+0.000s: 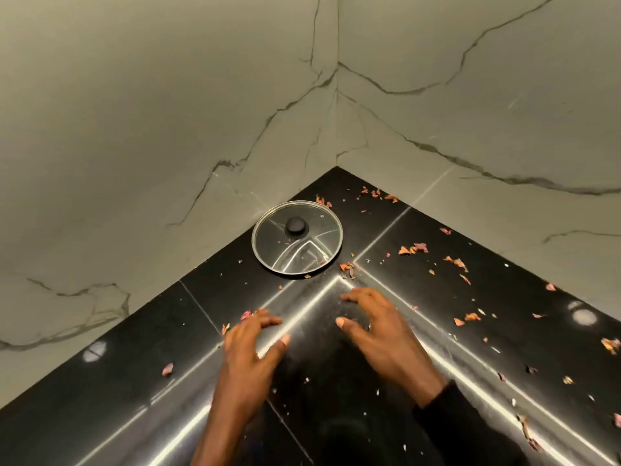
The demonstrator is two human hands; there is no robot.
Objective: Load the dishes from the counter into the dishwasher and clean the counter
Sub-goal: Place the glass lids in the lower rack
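**Black corner tabletop: lid awaiting pickup**

Glossy black tabletop (470,348) meets marbled walls (168,95). A glass lid (302,250) lies knob-up near the corner, close to the left wall, with dried scraps (413,249) scattered around it. The left hand (248,351) and right hand (379,331) are spread with loose fingers, holding nothing, just short of the lid. Probably best: pinch the knob (296,227) and lift straight up, so the rim does not drag over the grit, then sweep the scraps together.

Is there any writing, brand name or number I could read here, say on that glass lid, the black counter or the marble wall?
None: no text can be read anywhere in this view.
The glass lid and its black knob carry no visible mark.
The counter shows only scattered dry scraps and reflections.
The wall has veins only.
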